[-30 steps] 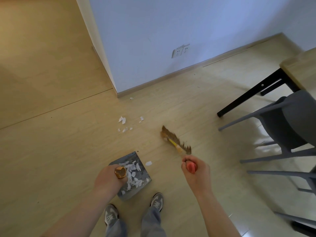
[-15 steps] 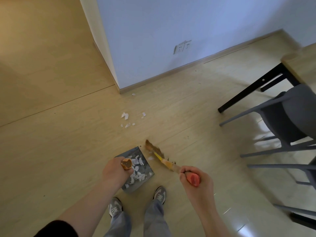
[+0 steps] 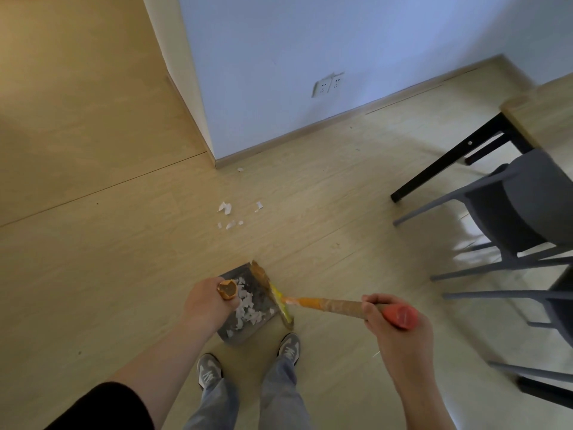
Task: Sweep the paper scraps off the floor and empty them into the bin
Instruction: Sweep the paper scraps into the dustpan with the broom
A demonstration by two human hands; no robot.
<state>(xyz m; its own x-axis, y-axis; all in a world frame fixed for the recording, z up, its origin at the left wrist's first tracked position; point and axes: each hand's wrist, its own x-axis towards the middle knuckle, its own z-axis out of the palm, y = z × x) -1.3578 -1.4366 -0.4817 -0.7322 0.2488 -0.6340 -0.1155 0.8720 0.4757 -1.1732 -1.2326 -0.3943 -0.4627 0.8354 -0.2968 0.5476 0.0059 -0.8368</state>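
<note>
Scraps in dustpan, broom right, chair far right

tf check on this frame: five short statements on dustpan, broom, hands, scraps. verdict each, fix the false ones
1. The dustpan has paper scraps in it. True.
2. No scraps lie on the floor. False: several loose scraps lie beyond the dustpan, toward the wall corner.
3. The right hand grips the broom handle close to its red end. True.
4. The left hand holds nothing. False: it holds the dustpan handle.
5. The broom head is among the loose scraps. False: it is at the dustpan's right edge, apart from them.
</note>
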